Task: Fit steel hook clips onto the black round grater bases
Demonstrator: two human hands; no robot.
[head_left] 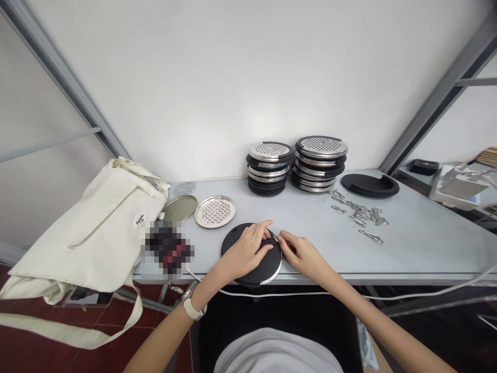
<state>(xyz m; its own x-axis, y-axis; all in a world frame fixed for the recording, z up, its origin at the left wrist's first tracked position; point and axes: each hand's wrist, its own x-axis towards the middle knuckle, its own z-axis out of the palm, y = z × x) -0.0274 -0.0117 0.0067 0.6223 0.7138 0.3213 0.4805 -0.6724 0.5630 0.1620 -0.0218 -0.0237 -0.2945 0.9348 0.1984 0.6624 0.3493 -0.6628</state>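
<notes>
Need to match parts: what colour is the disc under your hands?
Black, with a silvery metal rim at its near edge: the disc, head view.

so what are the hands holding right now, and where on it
The left hand lies flat on top of the black disc, pinning it to the table. The right hand pinches a small metal clip at the disc's right rim.

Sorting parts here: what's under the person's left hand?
The left hand rests on a black round disc with a metal rim, on the table. The covered disc centre is hidden.
</notes>
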